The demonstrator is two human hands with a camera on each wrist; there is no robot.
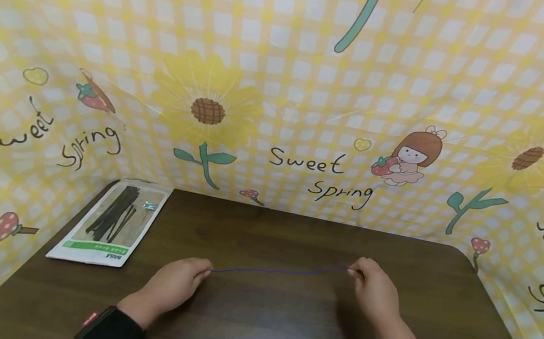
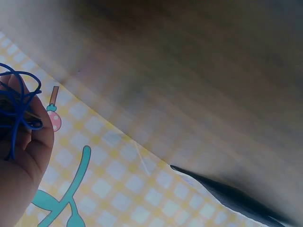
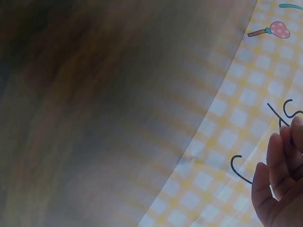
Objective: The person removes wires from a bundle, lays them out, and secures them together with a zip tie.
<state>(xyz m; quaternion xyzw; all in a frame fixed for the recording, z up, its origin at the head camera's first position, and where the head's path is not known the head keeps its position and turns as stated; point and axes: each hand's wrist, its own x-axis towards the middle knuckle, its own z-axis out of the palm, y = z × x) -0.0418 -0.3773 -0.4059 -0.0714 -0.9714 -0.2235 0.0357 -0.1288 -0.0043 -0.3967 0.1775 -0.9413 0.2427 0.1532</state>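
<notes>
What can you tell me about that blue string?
The blue string is thin and looks like smooth cord. One stretch runs between the left hand and the right hand, nearly straight, slightly wavy and rising toward the right, over the dark table. Fingertips pinch it at both sides. The left wrist view shows more of it in loose, tangled loops at the left hand.

The cord is deep blue; the table is dark brown with a wood grain; the cloth is checked in yellow and white, printed with yellow flowers, brown-centred and green-stemmed, and black lettering; the girl has brown hair and a pale pink dress; the packet is white, banded green, grey-brown in the middle, streaked black; the cuffs are black.
</notes>
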